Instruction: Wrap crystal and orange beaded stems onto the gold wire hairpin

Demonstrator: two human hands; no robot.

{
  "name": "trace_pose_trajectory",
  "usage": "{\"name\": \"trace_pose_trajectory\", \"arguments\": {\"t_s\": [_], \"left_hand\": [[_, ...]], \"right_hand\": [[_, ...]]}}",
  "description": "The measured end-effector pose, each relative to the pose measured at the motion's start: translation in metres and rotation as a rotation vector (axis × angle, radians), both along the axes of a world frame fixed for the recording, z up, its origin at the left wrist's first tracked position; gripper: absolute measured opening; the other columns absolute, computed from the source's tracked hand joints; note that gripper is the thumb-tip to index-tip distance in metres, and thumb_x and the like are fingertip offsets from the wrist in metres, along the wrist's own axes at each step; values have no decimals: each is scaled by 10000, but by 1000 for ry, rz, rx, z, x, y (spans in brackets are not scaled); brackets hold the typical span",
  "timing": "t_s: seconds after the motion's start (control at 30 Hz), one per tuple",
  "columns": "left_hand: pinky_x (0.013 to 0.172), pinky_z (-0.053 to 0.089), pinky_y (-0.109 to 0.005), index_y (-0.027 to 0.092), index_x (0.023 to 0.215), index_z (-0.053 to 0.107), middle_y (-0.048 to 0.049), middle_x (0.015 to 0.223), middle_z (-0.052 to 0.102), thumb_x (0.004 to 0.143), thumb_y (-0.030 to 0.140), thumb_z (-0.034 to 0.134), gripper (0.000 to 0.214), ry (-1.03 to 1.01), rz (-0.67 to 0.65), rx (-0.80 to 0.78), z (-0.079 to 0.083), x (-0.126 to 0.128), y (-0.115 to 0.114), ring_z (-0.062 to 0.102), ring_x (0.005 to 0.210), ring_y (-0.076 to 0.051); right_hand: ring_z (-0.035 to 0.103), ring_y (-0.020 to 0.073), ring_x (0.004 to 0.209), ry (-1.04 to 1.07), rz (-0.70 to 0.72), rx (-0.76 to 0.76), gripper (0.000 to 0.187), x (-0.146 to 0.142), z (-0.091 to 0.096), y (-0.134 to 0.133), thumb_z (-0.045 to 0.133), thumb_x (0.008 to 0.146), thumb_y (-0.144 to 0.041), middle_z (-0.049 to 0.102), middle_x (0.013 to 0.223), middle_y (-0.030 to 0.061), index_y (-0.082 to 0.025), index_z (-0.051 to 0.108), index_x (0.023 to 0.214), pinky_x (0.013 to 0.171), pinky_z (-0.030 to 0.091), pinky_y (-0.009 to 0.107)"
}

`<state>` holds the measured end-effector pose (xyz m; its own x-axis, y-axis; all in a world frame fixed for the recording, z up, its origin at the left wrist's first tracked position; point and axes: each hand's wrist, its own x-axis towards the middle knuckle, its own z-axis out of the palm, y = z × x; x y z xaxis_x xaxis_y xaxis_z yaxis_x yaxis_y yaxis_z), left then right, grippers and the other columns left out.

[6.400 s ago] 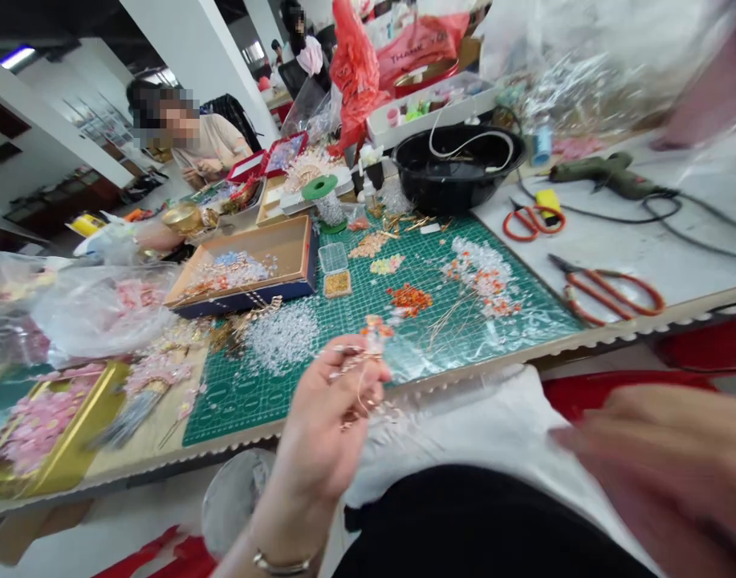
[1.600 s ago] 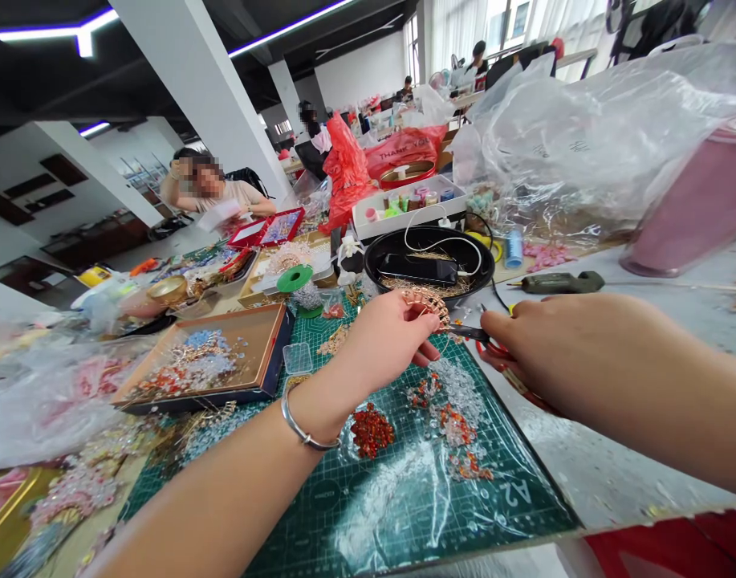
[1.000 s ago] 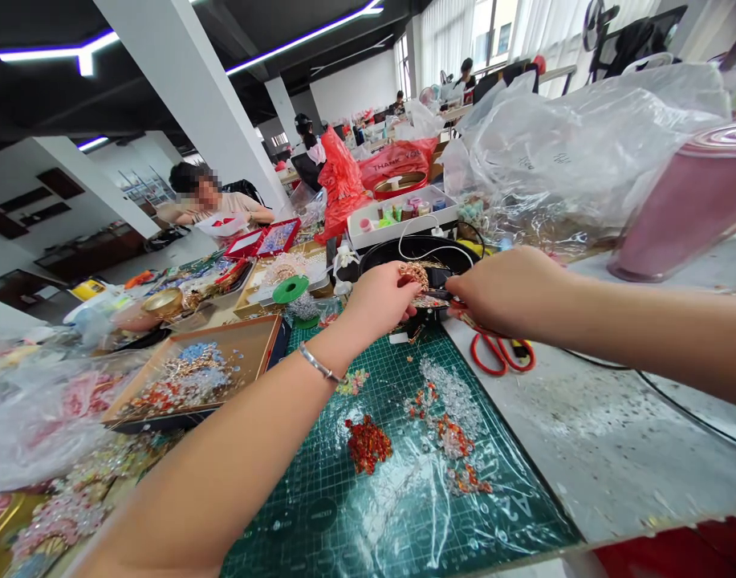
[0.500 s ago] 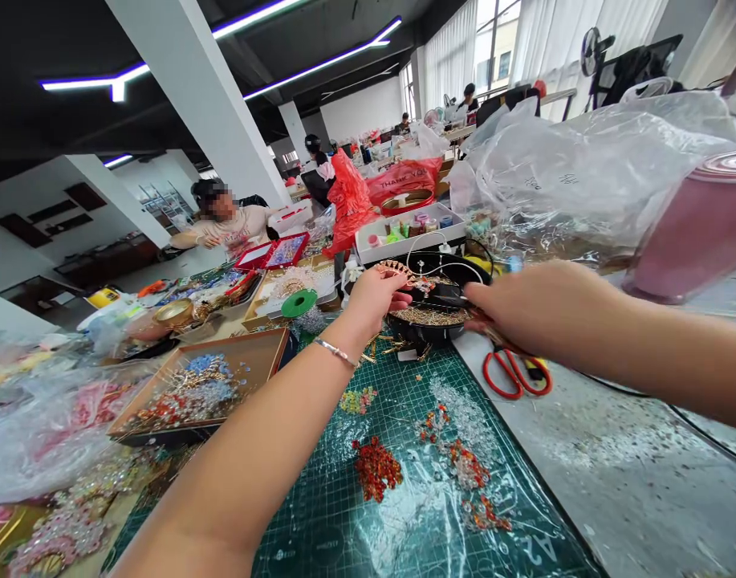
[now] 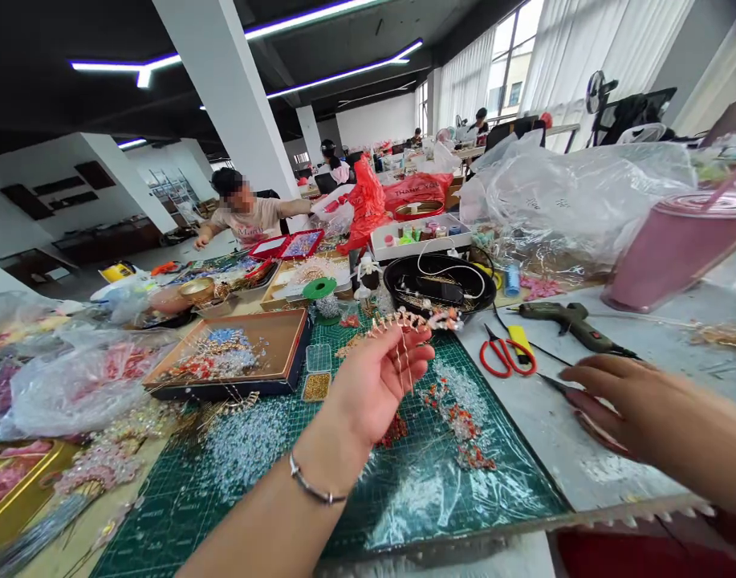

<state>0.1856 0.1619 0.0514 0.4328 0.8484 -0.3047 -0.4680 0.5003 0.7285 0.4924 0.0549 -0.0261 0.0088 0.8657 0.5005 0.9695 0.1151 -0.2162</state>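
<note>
Two hands in view. We note the left hand (image 5: 373, 381), fingers loosely curled, pinching a beaded wire ornament (image 5: 411, 319) over the green mat (image 5: 355, 514), near side of the black bowl (image 5: 486, 301). Right hand (image 5: 626, 401) curls over cutters (image 5: 554, 384) near red-handled scissors (image 5: 501, 347); its grip, partly hidden, we cannot judge.

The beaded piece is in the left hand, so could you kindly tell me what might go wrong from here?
The beaded piece has thin wires trailing over the left hand; these could snag or bend. Loose beads lie just nearer on the mat, so a brush of the hand may scatter them. The right hand is at a pointed tool, which might prick it.
</note>
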Motion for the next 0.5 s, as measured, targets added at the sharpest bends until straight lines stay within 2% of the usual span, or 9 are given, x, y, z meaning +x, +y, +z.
{"name": "trace_pose_trajectory", "arguments": {"t_s": [0.03,0.1,0.2,0.27,0.37,0.43,0.5], "left_hand": [[613,594,-192,94,931,651,-100,894,776,1031,156,499,193,-7,1,0,-1,-4,-15,755,684,-124],[591,588,-201,106,938,649,-85,864,772,1002,175,575,120,-8,-7,37,-4,-11,-44,762,677,-144],[601,589,-212,120,968,665,-63,872,770,951,214,670,95,4,5,125,-13,-24,-80,763,683,-149],[633,595,-221,129,980,679,-58,901,774,925,245,715,133,9,2,166,-19,-34,-98,755,706,-140],[685,593,-236,141,989,691,-58,939,780,888,279,769,188,19,-14,194,-27,-53,-114,752,751,-138],[717,582,-242,152,961,677,-52,924,785,853,255,799,193,35,-26,168,-31,-67,-120,755,762,-142],[733,566,-241,160,916,652,-45,895,788,815,203,816,198,63,-48,127,-34,-81,-124,750,751,-137]], "right_hand": [[751,251,844,-14,40,21,218,-18,10,-9,555,922,-505,765,1061,32,-403,728,1006,747,613,451],[725,227,987,-22,86,113,240,-59,31,-27,505,985,-452,694,1236,11,-424,663,1164,868,600,450],[665,208,945,56,146,314,188,-120,58,-41,595,971,-422,648,1136,46,-361,663,1136,785,581,387],[649,234,1009,153,236,249,210,-150,66,-39,662,935,-455,634,1161,65,-312,680,1088,834,552,409],[657,209,983,339,324,102,82,-178,63,-32,661,937,-361,674,1077,35,-287,696,934,856,530,378],[665,187,916,484,357,-11,140,-186,56,-29,632,956,-351,694,948,13,-276,689,852,814,535,340],[680,188,889,612,387,-150,236,-191,49,-28,619,969,-417,711,883,11,-259,681,806,769,548,317]]}}
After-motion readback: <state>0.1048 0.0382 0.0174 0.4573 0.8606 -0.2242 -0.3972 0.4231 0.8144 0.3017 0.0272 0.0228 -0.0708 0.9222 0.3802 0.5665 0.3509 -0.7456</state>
